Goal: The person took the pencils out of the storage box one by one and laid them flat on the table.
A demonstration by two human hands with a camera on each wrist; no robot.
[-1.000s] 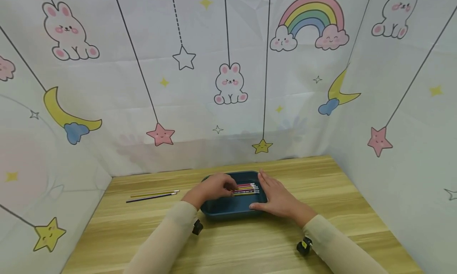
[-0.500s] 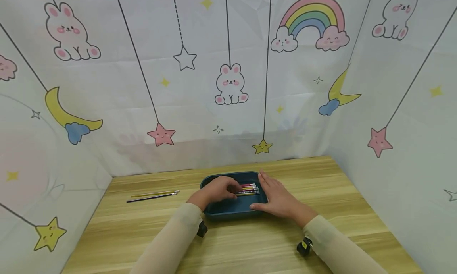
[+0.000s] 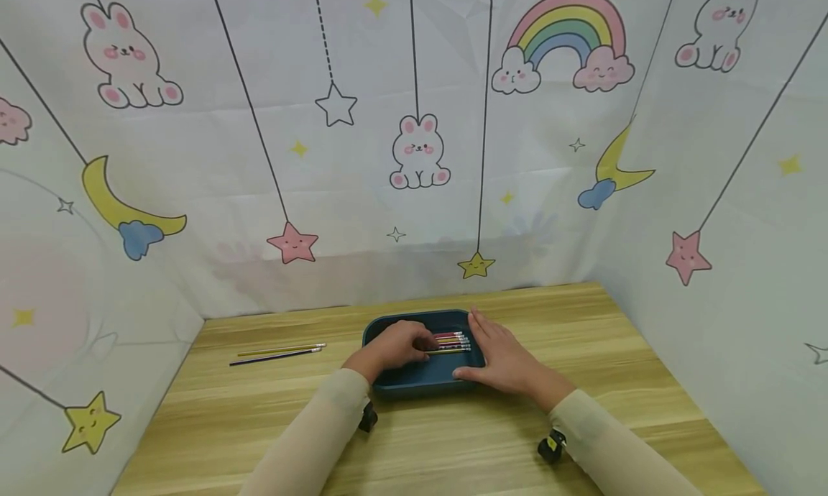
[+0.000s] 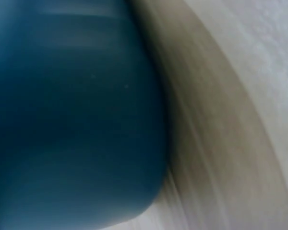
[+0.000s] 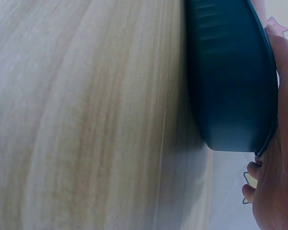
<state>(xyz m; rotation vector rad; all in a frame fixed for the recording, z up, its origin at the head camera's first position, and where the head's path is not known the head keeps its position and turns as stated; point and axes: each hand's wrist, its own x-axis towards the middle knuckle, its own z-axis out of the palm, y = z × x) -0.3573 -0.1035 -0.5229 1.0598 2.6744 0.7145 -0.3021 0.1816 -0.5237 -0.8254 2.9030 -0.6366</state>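
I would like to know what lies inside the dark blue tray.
Inside the tray, several pencils lie side by side, their pale ends toward the right hand. The left hand covers their other ends, so whether it holds any, and anything else beneath it, cannot be seen.

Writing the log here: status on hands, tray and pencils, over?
Left hand over pencils in tray, grip unclear. Right hand touching tray's right end. Two pencils outside, left of tray. No obstruction seen.
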